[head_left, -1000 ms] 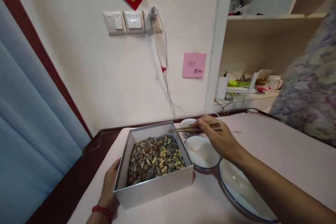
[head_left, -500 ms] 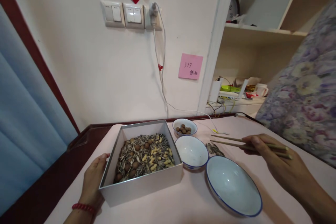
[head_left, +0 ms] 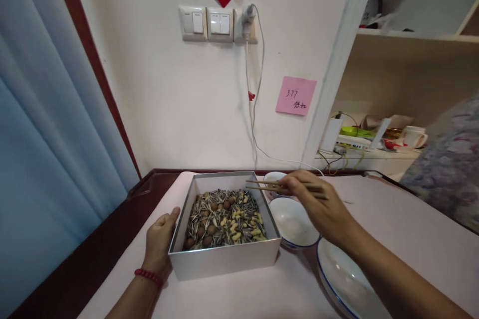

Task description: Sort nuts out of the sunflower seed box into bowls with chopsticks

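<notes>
A pair of wooden chopsticks (head_left: 262,188) is gripped in my right hand (head_left: 318,204), their tips over the back right rim of a silver-grey box (head_left: 228,261). Inside the box lie striped sunflower seeds (head_left: 215,224), round brown nuts (head_left: 201,232) and peanuts in shells (head_left: 236,227). My left hand (head_left: 159,239), wearing a red bracelet, grips the box's left side with the thumb by the rim. Right of the box stands a white bowl (head_left: 294,224) with a blue rim. Behind it, a smaller bowl (head_left: 272,177) is mostly covered by my right hand.
A larger blue-rimmed bowl (head_left: 344,276) sits at the front right, partly under my right forearm. A white cable (head_left: 277,158) runs from the wall socket down to the table. A router (head_left: 354,139) and a mug (head_left: 413,137) stand on the shelf at right.
My right hand has moved left with the chopsticks, from over the table to the box's rim. The loose seeds on the table are now hidden behind it. The view has turned left.
</notes>
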